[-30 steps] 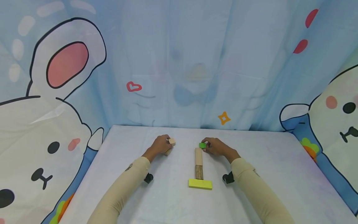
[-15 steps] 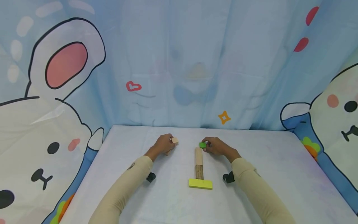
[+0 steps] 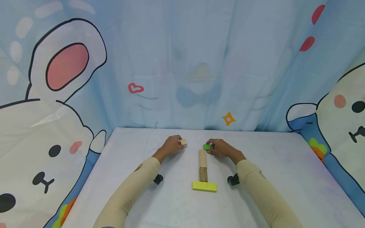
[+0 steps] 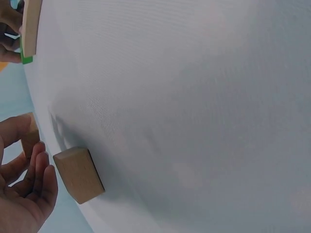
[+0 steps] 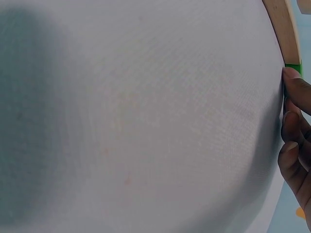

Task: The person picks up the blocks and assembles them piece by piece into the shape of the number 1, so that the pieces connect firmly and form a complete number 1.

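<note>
My left hand (image 3: pixel 171 146) pinches a small pale wooden block (image 3: pixel 183 142) between thumb and fingers, above the far part of the table. In the left wrist view another wooden block (image 4: pixel 79 175) lies on the cloth close to that hand; the head view hides it. With thumb and fingers, my right hand (image 3: pixel 221 148) holds a green block (image 3: pixel 206 147) at the far end of a row. Toward me, that row continues with a long pale wooden block (image 3: pixel 202 158), a darker wooden block (image 3: pixel 203 174) and a yellow block (image 3: pixel 204 186) lying crosswise.
A white cloth covers the table (image 3: pixel 256 177). Its far edge meets a blue curtain (image 3: pixel 182 63) printed with cartoon animals. A small black device (image 3: pixel 233 180) sits under the right wrist, and a similar device (image 3: pixel 158 179) under the left.
My left hand has moved right with the pale wooden block, toward the row. The other wooden block, earlier visible below that hand, is now hidden in the head view. My right hand stays at the green block.
</note>
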`<state>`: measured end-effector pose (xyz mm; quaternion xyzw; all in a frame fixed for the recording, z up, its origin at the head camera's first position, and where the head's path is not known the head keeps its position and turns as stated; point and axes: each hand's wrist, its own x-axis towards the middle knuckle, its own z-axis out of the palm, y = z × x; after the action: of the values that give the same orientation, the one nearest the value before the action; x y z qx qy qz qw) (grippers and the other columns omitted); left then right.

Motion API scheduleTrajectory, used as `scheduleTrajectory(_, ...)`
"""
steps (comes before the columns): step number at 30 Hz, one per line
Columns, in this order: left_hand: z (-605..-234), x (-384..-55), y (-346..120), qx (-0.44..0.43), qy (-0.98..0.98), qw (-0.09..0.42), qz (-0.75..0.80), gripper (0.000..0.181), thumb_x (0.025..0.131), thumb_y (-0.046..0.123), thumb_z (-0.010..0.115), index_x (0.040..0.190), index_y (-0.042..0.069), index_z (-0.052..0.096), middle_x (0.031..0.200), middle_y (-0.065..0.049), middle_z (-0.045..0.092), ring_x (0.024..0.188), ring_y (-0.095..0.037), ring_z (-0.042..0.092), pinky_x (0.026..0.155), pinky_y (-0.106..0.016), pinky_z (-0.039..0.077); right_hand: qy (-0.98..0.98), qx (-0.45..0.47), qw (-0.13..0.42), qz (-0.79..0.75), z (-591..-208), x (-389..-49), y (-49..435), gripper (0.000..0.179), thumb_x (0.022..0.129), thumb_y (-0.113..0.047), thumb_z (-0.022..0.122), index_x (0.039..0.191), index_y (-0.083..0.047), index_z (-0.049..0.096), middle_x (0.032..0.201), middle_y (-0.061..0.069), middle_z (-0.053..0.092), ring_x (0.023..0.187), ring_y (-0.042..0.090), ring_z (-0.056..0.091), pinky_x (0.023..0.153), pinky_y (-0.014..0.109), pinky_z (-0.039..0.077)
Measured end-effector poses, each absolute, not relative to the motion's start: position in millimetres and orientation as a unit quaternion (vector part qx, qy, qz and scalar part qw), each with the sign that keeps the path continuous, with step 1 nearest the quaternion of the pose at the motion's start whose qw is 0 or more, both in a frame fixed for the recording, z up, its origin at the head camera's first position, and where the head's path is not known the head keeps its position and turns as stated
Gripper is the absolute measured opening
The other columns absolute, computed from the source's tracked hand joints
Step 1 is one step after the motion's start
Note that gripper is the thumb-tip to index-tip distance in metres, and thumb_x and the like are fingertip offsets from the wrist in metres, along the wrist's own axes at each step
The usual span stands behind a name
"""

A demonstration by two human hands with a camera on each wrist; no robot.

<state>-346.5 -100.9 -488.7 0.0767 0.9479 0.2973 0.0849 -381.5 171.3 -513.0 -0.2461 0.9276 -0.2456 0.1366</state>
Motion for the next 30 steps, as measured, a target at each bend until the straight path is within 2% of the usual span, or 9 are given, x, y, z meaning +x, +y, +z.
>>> scheduleTrajectory(8,-487.0,-345.9,-91.1,0.081,0.944,0.089,0.306,0.035,0.096,0.02,0.069,0.125,0.002,0.062,0.106,-0.009,0.069,0.085,-0.014,0.06,0.076,-0.03,0.051,0.93,-0.245,0.132,-0.24,-513.6,-381.2,170.9,0.037,0.094,-0.017,0.071,0.127,-0.002,0.061,0.094,0.004,0.065,0.089,0.018,0.057,0.084,0.041,0.047)
scheduleTrajectory(21,-490.5,-353.2,-75.6,0.117,0.939,0.082,0.313,0.035,0.094,0.014,0.07,0.124,-0.002,0.063,0.105,-0.012,0.071,0.079,-0.012,0.06,0.068,-0.024,0.048,0.934,-0.237,0.137,-0.229,-515.3,-382.7,168.5,0.034,0.094,-0.016,0.07,0.126,-0.004,0.062,0.099,0.007,0.067,0.089,0.018,0.058,0.084,0.041,0.049)
scheduleTrajectory(30,-490.2,-352.1,-61.1,0.12,0.942,0.09,0.3,0.035,0.094,0.014,0.069,0.124,-0.003,0.063,0.105,-0.012,0.07,0.083,-0.013,0.06,0.072,-0.026,0.05,0.935,-0.235,0.137,-0.228,-514.2,-380.7,168.7,0.036,0.094,-0.016,0.071,0.126,-0.004,0.062,0.096,0.006,0.066,0.086,0.017,0.057,0.082,0.04,0.049)
